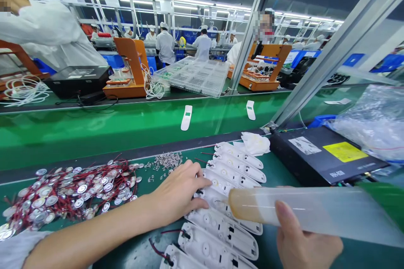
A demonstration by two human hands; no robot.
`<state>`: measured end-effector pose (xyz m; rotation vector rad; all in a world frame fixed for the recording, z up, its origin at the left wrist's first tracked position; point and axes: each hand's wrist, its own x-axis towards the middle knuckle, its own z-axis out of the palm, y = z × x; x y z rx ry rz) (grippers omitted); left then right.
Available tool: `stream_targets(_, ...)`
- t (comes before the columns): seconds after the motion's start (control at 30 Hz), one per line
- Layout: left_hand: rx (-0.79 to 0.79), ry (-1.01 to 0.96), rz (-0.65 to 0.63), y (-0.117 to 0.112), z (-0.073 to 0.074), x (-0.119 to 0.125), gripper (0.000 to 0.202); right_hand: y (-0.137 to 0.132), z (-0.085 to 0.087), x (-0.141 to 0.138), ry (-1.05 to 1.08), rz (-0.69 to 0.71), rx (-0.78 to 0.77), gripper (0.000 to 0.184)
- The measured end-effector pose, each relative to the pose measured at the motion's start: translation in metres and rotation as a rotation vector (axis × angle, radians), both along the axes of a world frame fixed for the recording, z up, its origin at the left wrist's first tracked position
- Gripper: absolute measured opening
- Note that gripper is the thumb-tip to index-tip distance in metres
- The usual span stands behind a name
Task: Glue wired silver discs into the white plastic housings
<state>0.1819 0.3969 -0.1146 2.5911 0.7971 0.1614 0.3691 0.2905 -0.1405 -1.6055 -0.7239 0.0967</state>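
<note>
My right hand (304,241) is wrapped round a big translucent glue syringe (315,212), which lies almost level. Its amber-tinged end points left, and a thin nozzle reaches down over a white plastic shell (212,196). The thumb and forefinger of my left hand (181,189) pinch the left end of that shell; any small part between them is hidden. Several similar white shells (217,239) lie side by side in a slanting row, some with red wires at their left ends. The syringe covers part of the row.
A heap of metal discs with red wires (78,189) lies left, and small metal parts (168,160) behind my left hand. A black box (325,155) stands right, beside plastic bags (375,122). Beyond the green belt (142,126) are orange fixtures (128,69), a clear tray (198,75) and co-workers.
</note>
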Motion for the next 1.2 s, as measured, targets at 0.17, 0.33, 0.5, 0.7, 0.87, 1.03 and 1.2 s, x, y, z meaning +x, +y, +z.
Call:
stream_targets(0.17, 0.017, 0.005, 0.013, -0.002, -0.006, 0.002, 0.029, 0.005, 0.011, -0.016, -0.029, -0.094, -0.11, 0.056)
stream_targets(0.33, 0.034, -0.008, 0.018, -0.003, -0.007, 0.002, 0.027, 0.006, 0.008, -0.015, -0.045, -0.099, -0.14, 0.057)
stream_targets(0.5, 0.021, 0.012, 0.009, -0.003, -0.004, 0.003, 0.026, 0.007, 0.009, -0.017, -0.051, -0.065, -0.128, 0.056)
stream_targets(0.7, 0.003, 0.046, -0.002, -0.002, -0.001, 0.004, 0.026, 0.005, 0.013, -0.019, -0.04, -0.047, -0.149, 0.054)
stream_targets(0.87, 0.037, 0.017, 0.005, -0.004, -0.003, 0.004, 0.023, 0.004, 0.015, -0.016, -0.063, -0.057, -0.186, 0.051)
stream_targets(1.03, 0.055, 0.038, 0.016, -0.004, -0.001, 0.006, 0.024, 0.004, 0.017, -0.014, -0.075, -0.07, -0.19, 0.054)
stream_targets(1.2, 0.051, 0.123, -0.016, -0.001, 0.004, 0.009, 0.024, 0.003, 0.016, -0.013, -0.096, -0.093, -0.208, 0.049)
